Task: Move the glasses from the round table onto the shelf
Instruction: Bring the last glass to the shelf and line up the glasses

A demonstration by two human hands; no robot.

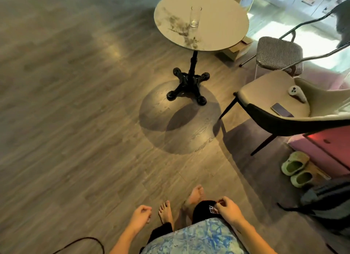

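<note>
One tall clear glass [195, 16] stands upright near the middle of the round beige table [223, 20], which rests on a black four-footed pedestal [189, 86]. The table is far ahead of me at the top of the head view. My left hand [141, 216] hangs low by my bare feet with fingers loosely curled, holding nothing. My right hand [228, 209] hangs beside my dark shorts, fingers curled, also holding nothing. Both hands are well short of the table. No shelf is in view.
A beige armchair [274, 96] with a phone [282, 109] and a white controller [296, 93] stands at the right. Behind it sits a checkered metal chair [278, 53]. Green clogs [297, 168], a pink cabinet [329, 149] and a bag [325, 204] crowd the right side. Wooden floor spreads to the left.
</note>
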